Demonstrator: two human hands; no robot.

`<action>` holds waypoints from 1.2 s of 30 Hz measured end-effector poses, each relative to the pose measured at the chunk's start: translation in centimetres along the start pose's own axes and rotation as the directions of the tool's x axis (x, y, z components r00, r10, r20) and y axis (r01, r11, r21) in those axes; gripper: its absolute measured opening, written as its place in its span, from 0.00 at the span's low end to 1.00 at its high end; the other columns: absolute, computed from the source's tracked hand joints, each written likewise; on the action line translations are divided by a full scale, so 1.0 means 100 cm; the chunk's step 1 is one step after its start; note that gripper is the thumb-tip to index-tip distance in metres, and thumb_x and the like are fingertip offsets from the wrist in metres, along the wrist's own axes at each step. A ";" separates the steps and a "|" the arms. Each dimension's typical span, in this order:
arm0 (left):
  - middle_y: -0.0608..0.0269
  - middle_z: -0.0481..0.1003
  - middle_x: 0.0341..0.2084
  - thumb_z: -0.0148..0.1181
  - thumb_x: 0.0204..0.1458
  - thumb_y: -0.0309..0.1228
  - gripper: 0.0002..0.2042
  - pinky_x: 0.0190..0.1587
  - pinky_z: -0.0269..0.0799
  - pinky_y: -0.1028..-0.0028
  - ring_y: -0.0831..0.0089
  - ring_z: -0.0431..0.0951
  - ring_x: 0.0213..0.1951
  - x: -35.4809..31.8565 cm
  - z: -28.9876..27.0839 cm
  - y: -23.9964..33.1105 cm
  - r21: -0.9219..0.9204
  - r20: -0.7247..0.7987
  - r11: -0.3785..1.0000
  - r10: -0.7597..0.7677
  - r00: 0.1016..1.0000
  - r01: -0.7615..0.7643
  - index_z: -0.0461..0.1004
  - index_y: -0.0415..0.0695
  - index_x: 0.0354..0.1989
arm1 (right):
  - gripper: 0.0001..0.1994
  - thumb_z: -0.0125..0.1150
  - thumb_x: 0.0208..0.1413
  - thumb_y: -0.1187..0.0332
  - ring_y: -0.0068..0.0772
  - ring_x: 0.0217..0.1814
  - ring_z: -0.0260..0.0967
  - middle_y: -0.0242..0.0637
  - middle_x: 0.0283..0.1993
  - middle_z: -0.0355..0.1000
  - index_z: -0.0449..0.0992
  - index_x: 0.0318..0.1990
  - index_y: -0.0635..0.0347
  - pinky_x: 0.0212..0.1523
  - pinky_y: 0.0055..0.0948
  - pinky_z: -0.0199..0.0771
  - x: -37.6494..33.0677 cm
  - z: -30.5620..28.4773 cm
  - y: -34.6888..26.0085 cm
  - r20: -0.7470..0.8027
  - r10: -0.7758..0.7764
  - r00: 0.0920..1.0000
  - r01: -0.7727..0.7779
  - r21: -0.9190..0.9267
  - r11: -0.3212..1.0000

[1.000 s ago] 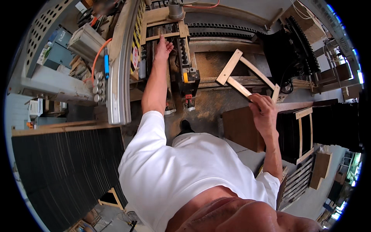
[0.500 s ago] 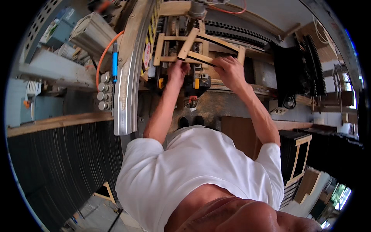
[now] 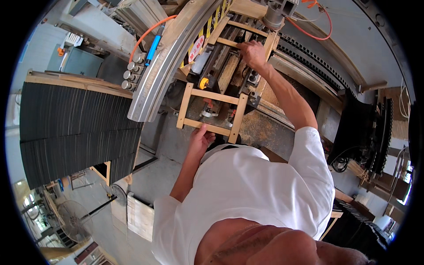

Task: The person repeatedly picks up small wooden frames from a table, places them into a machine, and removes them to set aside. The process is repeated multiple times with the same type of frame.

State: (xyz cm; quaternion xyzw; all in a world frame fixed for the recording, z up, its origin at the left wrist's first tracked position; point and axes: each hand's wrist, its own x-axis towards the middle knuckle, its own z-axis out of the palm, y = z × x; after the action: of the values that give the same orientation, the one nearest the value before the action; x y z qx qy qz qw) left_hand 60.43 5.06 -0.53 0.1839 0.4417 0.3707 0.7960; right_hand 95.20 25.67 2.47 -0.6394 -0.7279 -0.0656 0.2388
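My left hand is closed on the near rail of a light wooden frame, with the thumb on top. This four-bar frame hangs level in front of my body, off the machine's near end. Farther off, my right hand reaches over the machine bed, its fingers curled at the near rail of a second wooden frame. That frame lies in the machine, and my hand covers part of its rail. A yellow knob stands just beyond the first frame.
A metal-edged beam runs along the machine's left, with a blue pen-like tool and an orange hose. Dark stacked panels stand at left. A grey cylinder is above the bed. Sawdust covers the floor nearby.
Both hands were at a tilted frame over the machine. Now the left hand has a frame close to my body, and the right has moved to the frame in the bed. The view has turned.
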 end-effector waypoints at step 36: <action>0.67 0.76 0.32 0.63 0.55 0.37 0.15 0.38 0.76 0.75 0.77 0.77 0.36 -0.082 -0.159 -0.048 0.079 -0.512 0.950 0.298 0.806 -0.301 0.75 0.41 0.45 | 0.15 0.50 0.57 0.58 0.47 0.41 0.77 0.39 0.39 0.79 0.78 0.49 0.38 0.39 0.49 0.74 0.045 0.003 0.032 0.185 0.096 0.978 -0.029 -0.337 0.941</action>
State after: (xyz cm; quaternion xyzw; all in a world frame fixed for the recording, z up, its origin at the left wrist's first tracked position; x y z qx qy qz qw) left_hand 46.43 -4.85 -7.46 0.1422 0.6039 0.5283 0.5796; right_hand 97.92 30.42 3.50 -0.6967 -0.7058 -0.1155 0.0556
